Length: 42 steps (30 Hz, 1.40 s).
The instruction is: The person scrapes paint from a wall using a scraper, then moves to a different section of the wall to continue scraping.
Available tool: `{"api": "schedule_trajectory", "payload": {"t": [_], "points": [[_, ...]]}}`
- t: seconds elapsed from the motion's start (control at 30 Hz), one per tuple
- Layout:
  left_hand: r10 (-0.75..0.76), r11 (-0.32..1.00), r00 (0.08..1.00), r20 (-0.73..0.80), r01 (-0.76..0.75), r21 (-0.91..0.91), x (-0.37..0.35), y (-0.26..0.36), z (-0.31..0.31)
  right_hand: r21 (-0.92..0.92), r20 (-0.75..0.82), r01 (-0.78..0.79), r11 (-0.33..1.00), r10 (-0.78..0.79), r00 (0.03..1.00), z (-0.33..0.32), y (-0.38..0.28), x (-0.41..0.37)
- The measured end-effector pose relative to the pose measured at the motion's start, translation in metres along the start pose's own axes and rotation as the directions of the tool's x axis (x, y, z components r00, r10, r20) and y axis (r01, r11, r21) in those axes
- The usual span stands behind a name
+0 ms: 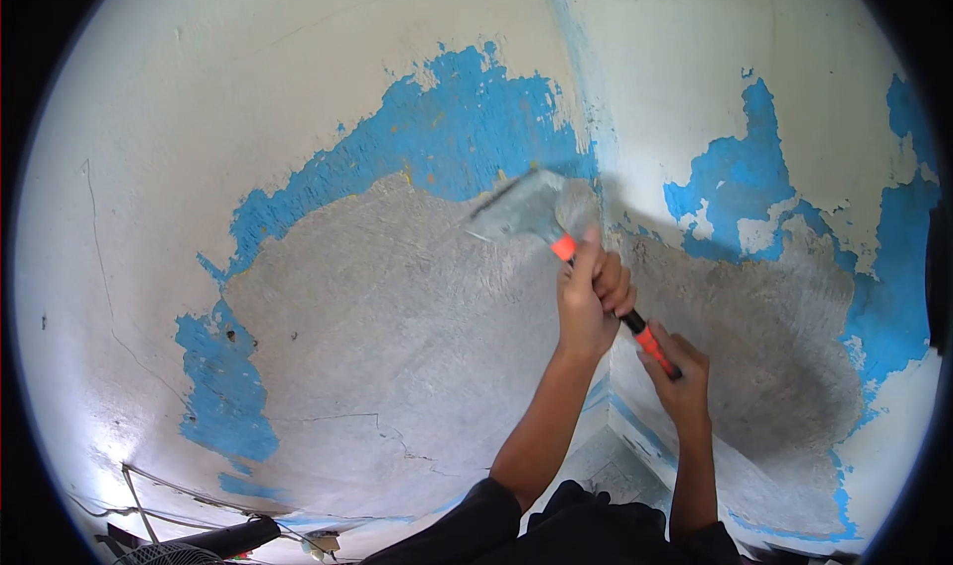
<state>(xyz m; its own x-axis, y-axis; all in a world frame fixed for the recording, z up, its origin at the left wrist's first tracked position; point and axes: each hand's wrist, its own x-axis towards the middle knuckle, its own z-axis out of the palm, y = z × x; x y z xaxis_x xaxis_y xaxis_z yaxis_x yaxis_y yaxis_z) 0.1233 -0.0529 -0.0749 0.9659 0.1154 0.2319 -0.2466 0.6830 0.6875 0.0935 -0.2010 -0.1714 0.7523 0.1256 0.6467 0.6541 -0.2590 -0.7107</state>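
A long-handled wall scraper (pixel 524 208) slants across the corner of the room, its wide metal blade up at the left. The blade overlaps the lower edge of the blue paint (pixel 467 128), just above the bare grey plaster (pixel 397 287). My left hand (pixel 590 302) is wrapped round the black and orange handle close below the blade, thumb pointing along it. Lower down, my right hand (pixel 685 374) grips the orange end of the same handle. The blade looks slightly smeared by motion.
The right wall carries blue patches (pixel 740 178) among flaking white paint (pixel 834 49) and a grey scraped area (pixel 754 347). Cables (pixel 189 495) run along the bottom left, near a fan (pixel 169 555) and a dark tube-like object (pixel 233 537). Floor (pixel 620 466) shows below the corner.
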Motion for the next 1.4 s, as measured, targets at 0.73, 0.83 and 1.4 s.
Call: {"api": "schedule_trajectory", "payload": {"t": [0.73, 0.83, 1.4], "points": [[-0.018, 0.996, 0.999, 0.034, 0.021, -0.081, 0.017, -0.008, 0.008, -0.043, -0.012, -0.027, 0.999, 0.026, 1.000, -0.012, 0.006, 0.012], [-0.064, 0.997, 0.997, -0.047, 0.062, -0.053, 0.008, -0.017, 0.001, -0.014, -0.008, -0.035, 0.999, 0.035, 0.999, -0.010, 0.014, -0.004], [0.016, 0.999, 0.999, 0.029, -0.015, -0.035, 0.012, 0.012, 0.007, 0.007, -0.003, 0.000, 1.000, 0.001, 1.000, 0.002, 0.000, 0.020]]}}
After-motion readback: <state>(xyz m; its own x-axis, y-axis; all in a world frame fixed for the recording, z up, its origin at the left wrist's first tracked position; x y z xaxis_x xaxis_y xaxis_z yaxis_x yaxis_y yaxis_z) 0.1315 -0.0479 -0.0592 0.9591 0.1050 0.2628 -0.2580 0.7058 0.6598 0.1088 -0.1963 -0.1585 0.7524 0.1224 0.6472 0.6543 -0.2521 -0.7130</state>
